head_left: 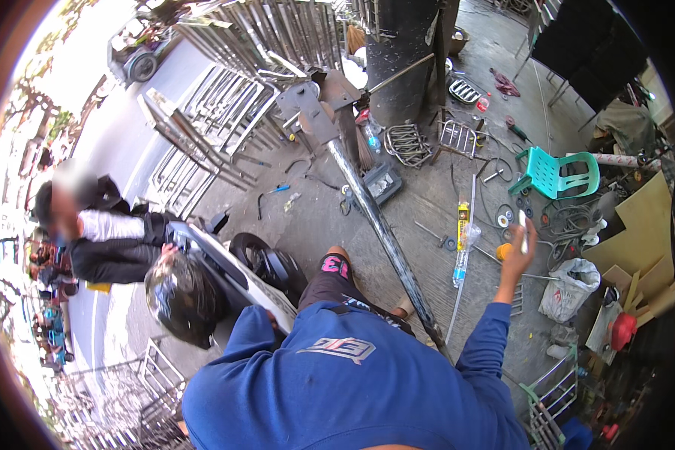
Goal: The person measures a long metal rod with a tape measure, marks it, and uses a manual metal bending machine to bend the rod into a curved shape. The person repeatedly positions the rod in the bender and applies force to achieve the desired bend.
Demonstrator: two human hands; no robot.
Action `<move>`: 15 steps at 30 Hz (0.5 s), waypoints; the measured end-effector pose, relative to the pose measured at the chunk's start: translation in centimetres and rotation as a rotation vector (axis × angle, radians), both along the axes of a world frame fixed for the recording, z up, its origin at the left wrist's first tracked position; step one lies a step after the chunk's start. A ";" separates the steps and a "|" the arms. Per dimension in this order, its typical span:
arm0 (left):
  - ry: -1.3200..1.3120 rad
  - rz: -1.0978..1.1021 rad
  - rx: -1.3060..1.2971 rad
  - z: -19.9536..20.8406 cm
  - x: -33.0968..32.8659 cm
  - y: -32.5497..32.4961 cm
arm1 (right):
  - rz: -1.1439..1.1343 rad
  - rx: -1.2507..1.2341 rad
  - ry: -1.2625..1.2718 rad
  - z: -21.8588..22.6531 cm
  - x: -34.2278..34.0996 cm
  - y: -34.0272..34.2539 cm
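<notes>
1. A slim white stick is held roughly upright in the fingers of the right hand.
2. The left hand is mostly hidden by the sleeve, near a motorbike; whether anything is grasped cannot be told.
3. A long metal pole is seen between the hands.
4. Beyond the right hand, a green chair is placed on the floor.

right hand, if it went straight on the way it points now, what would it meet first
Probably the green chair, ahead of the right hand; depth is unclear, so it might pass above it.
</notes>
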State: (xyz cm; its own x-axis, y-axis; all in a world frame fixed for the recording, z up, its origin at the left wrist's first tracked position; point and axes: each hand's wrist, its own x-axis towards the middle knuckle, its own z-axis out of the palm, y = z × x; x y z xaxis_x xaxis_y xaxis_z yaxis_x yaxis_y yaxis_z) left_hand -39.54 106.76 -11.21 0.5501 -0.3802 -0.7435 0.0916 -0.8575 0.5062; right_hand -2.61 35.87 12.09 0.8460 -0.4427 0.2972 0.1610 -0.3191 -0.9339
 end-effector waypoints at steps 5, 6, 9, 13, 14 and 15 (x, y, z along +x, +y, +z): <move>0.475 0.313 0.215 -3.3 29.4 2.6 | 0.157 0.012 0.059 -0.2 5.0 17.4; 0.432 0.318 0.233 -3.1 34.8 3.8 | 0.114 -0.092 0.153 -0.8 5.9 20.6; 0.453 0.345 0.232 -0.1 50.2 9.5 | -0.043 -0.256 0.211 -2.2 8.1 29.8; 0.246 0.398 0.286 4.1 58.7 19.9 | -0.124 -0.281 0.311 -2.1 9.1 37.8; 0.237 0.407 0.264 5.2 60.7 22.8 | -0.135 -0.279 0.297 -1.9 9.3 38.9; 0.251 0.447 0.238 6.1 62.5 25.3 | -0.165 -0.245 0.359 -1.8 9.8 39.6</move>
State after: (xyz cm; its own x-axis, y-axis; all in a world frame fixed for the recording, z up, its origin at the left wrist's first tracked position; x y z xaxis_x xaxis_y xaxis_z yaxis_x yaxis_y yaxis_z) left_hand 22.92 132.02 -5.11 0.4146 0.0430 -0.9090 0.5645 -0.7956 0.2199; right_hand 7.21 75.47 10.28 0.8389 -0.5329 0.1109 -0.2301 -0.5319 -0.8150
